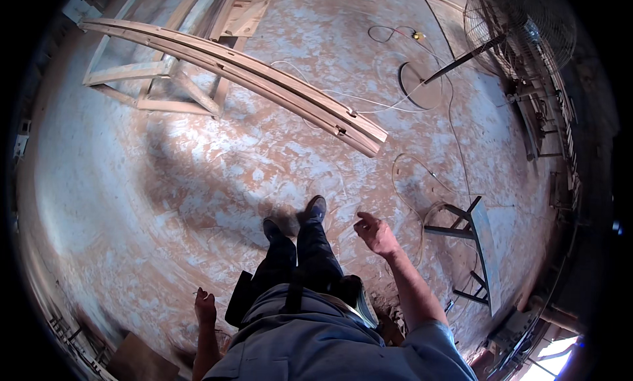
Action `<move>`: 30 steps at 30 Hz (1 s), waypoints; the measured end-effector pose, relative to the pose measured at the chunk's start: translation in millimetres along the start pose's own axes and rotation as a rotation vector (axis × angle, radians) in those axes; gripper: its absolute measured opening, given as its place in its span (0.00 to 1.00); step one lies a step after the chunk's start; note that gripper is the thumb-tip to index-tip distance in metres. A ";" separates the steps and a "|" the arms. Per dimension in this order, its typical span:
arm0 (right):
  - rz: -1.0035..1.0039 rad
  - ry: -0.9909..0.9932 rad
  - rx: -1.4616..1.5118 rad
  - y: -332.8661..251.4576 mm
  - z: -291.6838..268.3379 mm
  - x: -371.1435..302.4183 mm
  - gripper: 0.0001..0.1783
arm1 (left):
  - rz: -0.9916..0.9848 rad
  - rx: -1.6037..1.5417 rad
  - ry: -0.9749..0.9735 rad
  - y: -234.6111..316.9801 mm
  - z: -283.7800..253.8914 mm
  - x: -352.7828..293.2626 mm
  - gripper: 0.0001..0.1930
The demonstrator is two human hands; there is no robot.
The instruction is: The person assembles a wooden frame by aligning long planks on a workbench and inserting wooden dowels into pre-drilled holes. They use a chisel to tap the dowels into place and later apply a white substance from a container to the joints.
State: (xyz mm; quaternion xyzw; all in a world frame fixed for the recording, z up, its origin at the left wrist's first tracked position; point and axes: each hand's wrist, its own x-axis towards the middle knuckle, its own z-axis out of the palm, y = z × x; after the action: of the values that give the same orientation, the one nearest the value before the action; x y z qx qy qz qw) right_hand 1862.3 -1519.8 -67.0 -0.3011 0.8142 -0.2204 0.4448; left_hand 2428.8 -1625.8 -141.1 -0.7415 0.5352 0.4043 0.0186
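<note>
My right hand hangs over the floor at the right of my legs, its fingers loosely bent and apart, with nothing seen in it. My left hand is low at my left side, fingers curled; a small thin tip shows by them, too small to name. Neither hand touches the long wooden beams ahead, which lie side by side and have notches cut near the right end. A wooden trestle frame stands under their left part.
A pedestal fan with a round base stands far right. Cables run over the dusty floor. A narrow bench is to my right. Boards are stacked along the right side. A brown panel lies lower left.
</note>
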 end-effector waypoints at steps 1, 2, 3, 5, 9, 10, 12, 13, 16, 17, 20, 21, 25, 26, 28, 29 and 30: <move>0.006 0.032 0.031 5.2 -2.7 4.4 0.25 | 0.003 0.010 0.003 3.7 -1.0 -1.0 0.31; 0.010 0.062 0.062 9.5 -4.9 9.3 0.25 | 0.003 0.020 0.009 6.4 -1.5 -1.9 0.31; 0.014 0.092 0.094 13.2 -7.2 14.7 0.25 | -0.003 0.004 0.007 5.3 -1.1 -1.4 0.31; 0.023 0.130 0.151 16.2 -13.6 26.7 0.25 | -0.015 -0.027 0.002 4.4 -1.2 -1.7 0.31; 0.022 0.192 0.366 22.3 -24.4 53.2 0.27 | 0.002 0.014 0.000 16.5 0.8 -6.5 0.31; 0.013 0.225 0.452 25.4 -25.2 60.2 0.27 | 0.002 0.014 0.011 21.7 4.2 -9.0 0.30; 0.016 0.232 0.562 23.5 -30.6 77.1 0.29 | -0.002 0.029 0.021 28.9 8.4 -14.5 0.30; 0.021 0.270 0.628 25.1 -33.4 81.5 0.30 | -0.002 0.040 0.014 31.5 12.5 -16.2 0.30; 0.055 0.318 0.846 20.0 -38.2 104.1 0.34 | -0.012 0.043 0.004 41.0 14.9 -19.1 0.31; 0.080 0.326 0.887 21.2 -38.4 111.9 0.35 | -0.014 0.052 0.014 52.6 18.1 -21.6 0.31; 0.097 0.347 0.961 18.4 -39.4 128.3 0.38 | -0.030 0.065 0.039 66.7 24.3 -25.4 0.31; 0.093 0.334 0.973 16.2 -42.2 131.8 0.38 | -0.021 0.093 0.043 70.2 27.2 -26.6 0.31; 0.109 0.304 1.065 17.0 -47.7 148.0 0.27 | -0.052 0.088 0.071 97.3 36.4 -35.8 0.31; 0.114 0.288 1.088 15.7 -49.6 150.3 0.30 | -0.059 0.076 0.075 97.9 39.2 -39.3 0.31; 0.125 0.233 1.133 12.5 -53.4 156.0 0.25 | -0.073 0.051 0.083 98.3 42.5 -45.2 0.31; 0.126 0.230 1.154 10.6 -55.2 158.2 0.24 | -0.061 0.079 0.076 90.6 44.8 -48.4 0.31; 0.120 0.224 1.182 11.0 -57.6 162.0 0.22 | -0.045 0.108 0.077 81.4 47.3 -49.8 0.31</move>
State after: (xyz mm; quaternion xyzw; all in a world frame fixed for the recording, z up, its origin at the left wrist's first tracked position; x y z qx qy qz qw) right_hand 1741.2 -1617.8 -140.5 0.0686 0.6114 -0.6401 0.4601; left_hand 2330.5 -1600.0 -109.1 -0.7663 0.5396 0.3456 0.0471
